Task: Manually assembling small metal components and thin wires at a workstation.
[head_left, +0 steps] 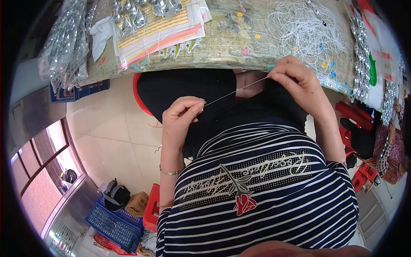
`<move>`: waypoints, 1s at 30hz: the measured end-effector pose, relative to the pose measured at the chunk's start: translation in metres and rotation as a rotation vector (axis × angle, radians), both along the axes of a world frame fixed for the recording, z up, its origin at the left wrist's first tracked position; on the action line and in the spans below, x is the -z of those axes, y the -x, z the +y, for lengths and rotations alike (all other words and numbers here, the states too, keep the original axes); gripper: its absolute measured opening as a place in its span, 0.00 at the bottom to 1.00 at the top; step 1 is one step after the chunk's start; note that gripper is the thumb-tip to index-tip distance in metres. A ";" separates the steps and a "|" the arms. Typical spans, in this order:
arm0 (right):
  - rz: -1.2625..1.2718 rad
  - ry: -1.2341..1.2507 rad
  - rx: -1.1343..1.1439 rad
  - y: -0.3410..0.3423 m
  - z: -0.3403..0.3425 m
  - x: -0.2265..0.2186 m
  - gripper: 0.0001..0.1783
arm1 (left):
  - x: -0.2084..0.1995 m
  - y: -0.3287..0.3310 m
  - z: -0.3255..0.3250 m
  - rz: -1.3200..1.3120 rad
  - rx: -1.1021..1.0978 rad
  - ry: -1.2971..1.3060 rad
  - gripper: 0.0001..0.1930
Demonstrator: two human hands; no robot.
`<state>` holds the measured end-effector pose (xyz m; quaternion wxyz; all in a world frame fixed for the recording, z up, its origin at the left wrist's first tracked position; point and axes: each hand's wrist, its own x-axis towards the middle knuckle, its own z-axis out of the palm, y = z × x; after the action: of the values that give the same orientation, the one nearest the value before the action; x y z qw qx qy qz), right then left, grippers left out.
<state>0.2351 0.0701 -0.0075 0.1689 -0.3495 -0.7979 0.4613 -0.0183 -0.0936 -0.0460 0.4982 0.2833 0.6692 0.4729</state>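
Observation:
A thin white string (235,91) stretches taut over my lap, rising from left to right. Its left end is pinched between the thumb and fingers of my left hand (182,112); something small and shiny shows at those fingertips, too small to name. The other end sits in the pinch of my right hand (296,80), close to the table's front edge. Just beyond my right hand lies a loose tangle of white strings (306,32) on the worn table (233,47).
Bundles of silver foil-like strands hang over the table's left end (66,47) and right end (361,55). Printed sheets (160,36) lie at the back left, beside a crumpled white scrap (101,36). A green plastic piece (372,70) is at right. Blue crates (114,225) stand on the floor.

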 end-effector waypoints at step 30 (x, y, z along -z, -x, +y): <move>0.414 0.595 0.282 0.043 -0.005 0.004 0.08 | -0.022 -0.037 0.038 -0.305 0.110 -0.048 0.05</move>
<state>0.1926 0.0646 -0.0116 0.2793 -0.3891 -0.5224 0.7055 0.0184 -0.0552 -0.0237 0.6126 0.2562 0.5577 0.4981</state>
